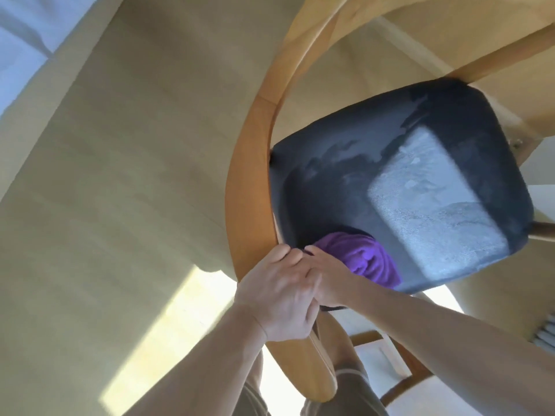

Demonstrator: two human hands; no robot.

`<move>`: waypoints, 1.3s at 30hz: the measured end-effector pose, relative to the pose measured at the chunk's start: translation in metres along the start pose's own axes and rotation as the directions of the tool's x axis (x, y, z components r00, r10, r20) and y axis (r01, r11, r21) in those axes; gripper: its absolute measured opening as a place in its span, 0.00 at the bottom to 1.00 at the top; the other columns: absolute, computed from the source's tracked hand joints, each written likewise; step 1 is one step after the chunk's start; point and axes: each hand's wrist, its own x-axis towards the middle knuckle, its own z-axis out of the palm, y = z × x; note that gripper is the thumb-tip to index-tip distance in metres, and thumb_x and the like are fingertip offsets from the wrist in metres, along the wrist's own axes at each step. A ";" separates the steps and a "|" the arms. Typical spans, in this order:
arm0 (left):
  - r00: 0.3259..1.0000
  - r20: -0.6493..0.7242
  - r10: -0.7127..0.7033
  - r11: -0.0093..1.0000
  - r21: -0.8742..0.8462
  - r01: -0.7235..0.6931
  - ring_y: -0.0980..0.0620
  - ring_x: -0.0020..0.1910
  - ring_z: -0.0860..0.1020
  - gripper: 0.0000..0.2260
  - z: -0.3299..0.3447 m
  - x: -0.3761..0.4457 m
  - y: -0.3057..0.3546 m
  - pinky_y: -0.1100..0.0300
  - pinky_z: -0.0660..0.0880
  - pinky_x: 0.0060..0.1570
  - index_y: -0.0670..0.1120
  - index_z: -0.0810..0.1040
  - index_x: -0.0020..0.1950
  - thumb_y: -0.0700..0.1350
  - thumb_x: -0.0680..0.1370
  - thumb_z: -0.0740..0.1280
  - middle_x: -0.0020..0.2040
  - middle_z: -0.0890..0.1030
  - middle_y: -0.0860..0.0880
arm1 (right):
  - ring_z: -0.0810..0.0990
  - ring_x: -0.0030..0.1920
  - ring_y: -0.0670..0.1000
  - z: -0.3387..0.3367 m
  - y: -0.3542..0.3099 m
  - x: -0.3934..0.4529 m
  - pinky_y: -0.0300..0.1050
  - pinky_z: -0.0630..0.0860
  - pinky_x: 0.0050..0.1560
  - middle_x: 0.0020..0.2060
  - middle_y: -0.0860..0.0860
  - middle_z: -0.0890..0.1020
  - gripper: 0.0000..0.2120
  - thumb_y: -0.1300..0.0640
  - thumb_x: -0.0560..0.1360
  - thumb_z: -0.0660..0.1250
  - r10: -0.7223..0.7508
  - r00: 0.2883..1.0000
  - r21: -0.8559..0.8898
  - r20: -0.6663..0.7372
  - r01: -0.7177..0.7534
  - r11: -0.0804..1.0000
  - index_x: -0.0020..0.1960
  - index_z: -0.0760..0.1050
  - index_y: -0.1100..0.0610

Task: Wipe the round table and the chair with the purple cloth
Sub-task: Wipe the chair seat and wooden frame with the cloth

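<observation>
Head view, chair: The chair [252, 187] fills the frame from above, with a curved wooden backrest rail and a dark padded seat [345, 190].
Head view, my left hand: My left hand [279, 298] rests over the wooden rail at the near corner of the seat, fingers curled round the rail edge, holding the chair steady.
Head view, my right hand: My right hand [327, 280] sits just beside the left one, low on the seat, with its fingers closed on the purple cloth [363, 256]. The fingertips are hidden under the cloth and the other hand.
Head view, cloth position: The cloth is bunched and pressed against the near corner of the seat, touching the padding next to the rail.
Head view, seat surface: A bright sunlit patch shows pale specks or dust; a greyish smear lies across the shaded middle.
Head view, round table: Not clearly in view; its state cannot be judged.
Progress, judgement: Seat wiping is under way at one corner. Most of the seat looks unwiped.
Remaining, judgement: Rest of seat, rail, legs; table unknown.
</observation>
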 end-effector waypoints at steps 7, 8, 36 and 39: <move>0.999 0.043 -0.007 0.998 0.070 0.004 0.48 0.35 0.68 0.08 0.001 0.000 0.000 0.54 0.65 0.50 0.48 0.73 0.34 0.49 0.71 0.61 0.31 0.75 0.50 | 0.65 0.71 0.61 -0.086 0.052 0.069 0.59 0.67 0.66 0.77 0.54 0.64 0.29 0.59 0.71 0.69 0.430 0.898 0.019 -0.094 -0.431 0.902 0.71 0.69 0.55; 0.999 0.048 -0.010 0.998 0.065 0.007 0.48 0.35 0.68 0.08 0.001 0.000 0.001 0.54 0.65 0.50 0.48 0.72 0.34 0.49 0.71 0.61 0.31 0.74 0.50 | 0.65 0.70 0.60 -0.085 0.049 0.075 0.59 0.67 0.66 0.77 0.53 0.65 0.26 0.58 0.72 0.69 0.420 0.905 -0.040 -0.068 -0.424 0.905 0.70 0.71 0.54; 0.998 -0.051 -0.045 0.979 0.198 0.055 0.41 0.48 0.77 0.16 -0.064 0.061 -0.085 0.39 0.57 0.79 0.44 0.80 0.36 0.48 0.72 0.56 0.35 0.72 0.48 | 0.67 0.71 0.53 -0.101 0.019 0.073 0.48 0.62 0.70 0.71 0.53 0.70 0.20 0.59 0.83 0.61 0.252 0.968 0.061 -0.014 -0.251 0.966 0.74 0.65 0.58; 0.994 -0.101 -0.033 0.983 0.176 0.051 0.40 0.47 0.77 0.16 -0.062 0.063 -0.085 0.38 0.60 0.77 0.43 0.82 0.37 0.47 0.72 0.57 0.36 0.76 0.47 | 0.71 0.66 0.53 -0.086 0.042 0.087 0.51 0.68 0.67 0.67 0.51 0.76 0.18 0.54 0.81 0.62 0.314 0.944 0.036 -0.100 -0.312 0.949 0.70 0.72 0.53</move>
